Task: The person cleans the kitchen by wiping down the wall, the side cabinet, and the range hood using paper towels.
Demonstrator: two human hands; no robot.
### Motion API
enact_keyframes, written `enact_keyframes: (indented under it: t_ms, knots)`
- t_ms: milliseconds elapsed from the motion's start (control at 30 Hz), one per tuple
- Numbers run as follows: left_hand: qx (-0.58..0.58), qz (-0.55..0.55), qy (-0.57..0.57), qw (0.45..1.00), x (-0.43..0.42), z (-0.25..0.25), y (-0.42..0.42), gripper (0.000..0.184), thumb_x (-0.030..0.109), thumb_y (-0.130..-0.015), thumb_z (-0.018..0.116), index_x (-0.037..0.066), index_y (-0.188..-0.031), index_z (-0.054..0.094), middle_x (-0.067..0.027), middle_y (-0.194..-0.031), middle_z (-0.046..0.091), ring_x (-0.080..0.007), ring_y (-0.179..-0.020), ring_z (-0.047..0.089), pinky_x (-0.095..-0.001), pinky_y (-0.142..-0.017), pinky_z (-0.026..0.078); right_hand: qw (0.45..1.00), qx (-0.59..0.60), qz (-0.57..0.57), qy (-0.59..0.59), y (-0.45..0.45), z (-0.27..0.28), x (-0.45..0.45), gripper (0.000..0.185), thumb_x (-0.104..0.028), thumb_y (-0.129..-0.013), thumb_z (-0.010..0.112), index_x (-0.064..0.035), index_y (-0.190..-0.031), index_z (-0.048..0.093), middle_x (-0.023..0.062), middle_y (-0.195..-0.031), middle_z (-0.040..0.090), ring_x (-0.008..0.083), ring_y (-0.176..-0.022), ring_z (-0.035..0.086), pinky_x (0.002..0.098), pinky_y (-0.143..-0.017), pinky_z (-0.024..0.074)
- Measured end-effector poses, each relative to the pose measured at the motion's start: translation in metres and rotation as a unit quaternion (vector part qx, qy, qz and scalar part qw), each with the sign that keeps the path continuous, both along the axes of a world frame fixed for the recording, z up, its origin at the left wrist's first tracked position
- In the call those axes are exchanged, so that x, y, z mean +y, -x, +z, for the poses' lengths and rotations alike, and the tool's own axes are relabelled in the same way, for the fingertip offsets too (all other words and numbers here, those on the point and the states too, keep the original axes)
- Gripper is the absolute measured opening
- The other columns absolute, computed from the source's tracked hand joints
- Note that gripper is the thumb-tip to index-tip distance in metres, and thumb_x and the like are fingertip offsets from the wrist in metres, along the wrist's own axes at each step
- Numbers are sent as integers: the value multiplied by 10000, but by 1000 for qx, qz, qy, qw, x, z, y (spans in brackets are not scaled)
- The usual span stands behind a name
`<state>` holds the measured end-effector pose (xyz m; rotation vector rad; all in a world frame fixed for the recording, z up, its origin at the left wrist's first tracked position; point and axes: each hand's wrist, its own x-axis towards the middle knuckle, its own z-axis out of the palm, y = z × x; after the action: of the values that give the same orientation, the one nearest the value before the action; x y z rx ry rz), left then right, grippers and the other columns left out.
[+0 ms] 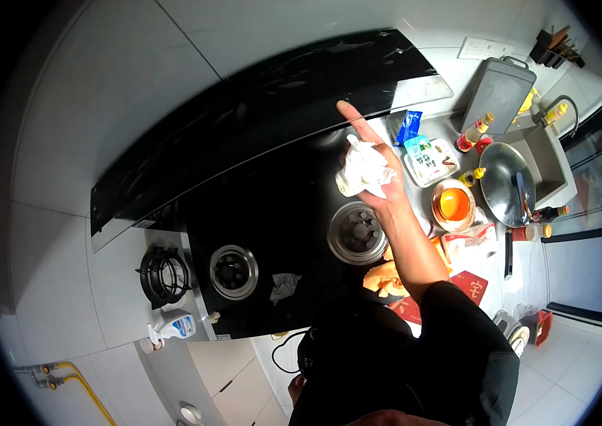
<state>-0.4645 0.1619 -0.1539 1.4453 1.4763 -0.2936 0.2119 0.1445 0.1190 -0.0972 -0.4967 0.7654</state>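
My right hand is raised over the back right of the black glass hob. It holds a crumpled white tissue against the palm, while one finger points out toward the back panel. The tissue hides part of the palm and the other fingers. Below the forearm is the right burner, its pan support off. A second crumpled tissue lies on the hob near the left burner. I cannot make out my left hand.
At left stand a black pan support and a spray bottle. The right counter holds a blue packet, a white tray, an orange bowl, a wok, sauce bottles and an orange cloth. Beyond is a sink.
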Motion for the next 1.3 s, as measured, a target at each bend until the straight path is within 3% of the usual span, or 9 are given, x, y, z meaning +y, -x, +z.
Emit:
enact_keyframes:
  t_ms: [533, 633, 700, 833, 867, 967, 1033, 1167, 1300]
  knots:
    - [-17, -5, 28, 999, 9, 0, -10, 286, 222, -938, 557, 17, -1082, 695, -104, -910, 710, -156, -843, 644, -305, -772, 508, 997, 37, -42, 55, 7, -5, 0, 862, -70, -778, 512, -85, -1587, 213, 106, -826, 669, 173, -654, 621, 272, -548, 507]
    - [-20, -147, -68, 987, 6, 6, -2, 302, 233, -947, 555, 11, -1097, 695, -85, -935, 718, -151, -854, 648, -315, -781, 512, 998, 33, -43, 22, 1, 3, 7, 847, -78, -787, 514, -82, -1584, 226, 97, -805, 652, 167, -633, 602, 271, -542, 493]
    - [-79, 48, 68, 993, 10, -1, -8, 290, 212, -942, 578, -4, -1098, 693, -56, -962, 723, -151, -861, 655, -300, -781, 514, 993, 64, -74, 67, 1, 8, 8, 841, -64, -775, 497, -74, -1577, 245, 84, -782, 626, 156, -605, 572, 271, -529, 477]
    - [-101, 75, 16, 992, 8, -22, 7, 278, 195, -956, 568, -8, -1099, 692, -70, -984, 721, -175, -840, 666, -307, -767, 529, 978, -64, -104, 170, 16, -16, -11, 849, -473, -907, 666, 16, -1513, 328, 45, -789, 616, 102, -645, 573, 238, -514, 441]
    - [-103, 102, 9, 989, 10, -16, 5, 282, 195, -965, 557, -13, -1105, 685, -81, -977, 718, -185, -826, 674, -319, -761, 541, 965, -111, -112, 210, 22, -14, -25, 761, -449, -919, 663, 23, -1456, 402, 51, -817, 634, 98, -674, 587, 238, -543, 457]
    - [-124, 33, -11, 992, 25, -6, -3, 309, 209, -984, 532, -27, -1135, 661, -113, -965, 719, -219, -809, 705, -361, -732, 573, 891, -181, -246, 337, 27, 16, -55, 499, -387, -972, 620, 45, -1224, 607, 72, -917, 679, 94, -774, 630, 237, -662, 496]
    - [-192, 222, 15, 956, 28, -18, -7, 322, 212, -983, 522, -35, -1141, 654, -112, -945, 729, -229, -820, 723, -340, -709, 577, 826, -278, -319, 371, 13, 41, -79, 339, -276, -997, 598, 40, -1085, 681, 71, -966, 692, 109, -836, 641, 237, -747, 494]
    - [-180, 189, -47, 964, 42, -30, -26, 366, 274, -1003, 492, -22, -1135, 661, -118, -934, 737, -215, -783, 723, -292, -626, 560, 507, -504, -489, 500, 2, 102, -75, 123, -71, -932, 666, 28, -1000, 693, 84, -802, 597, 164, -705, 545, 297, -648, 438]
    - [-208, 153, -83, 963, 49, -20, -53, 356, 251, -1015, 456, -20, -1110, 667, -121, -919, 737, -214, -749, 713, -290, -611, 544, 372, -598, -488, 516, -20, 115, -53, 136, -89, -877, 725, 5, -972, 702, 115, -778, 554, 233, -660, 566, 349, -595, 442]
